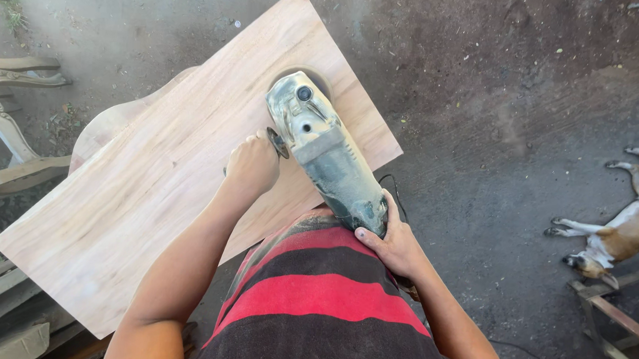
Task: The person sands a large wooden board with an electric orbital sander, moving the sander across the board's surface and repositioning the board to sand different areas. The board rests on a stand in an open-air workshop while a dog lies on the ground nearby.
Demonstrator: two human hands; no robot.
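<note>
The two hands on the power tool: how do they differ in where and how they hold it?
The left hand grips the side handle near the head of the grinder, over the wooden board; the right hand wraps the rear body, off the board, close to the striped shirt. Both are bare and closed on the tool.

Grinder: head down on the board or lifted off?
Down. The grinder's head sits flat on the board, its disc edge showing beneath. Left hand grips the side handle, right hand the rear. Spinning: cannot tell.
</note>
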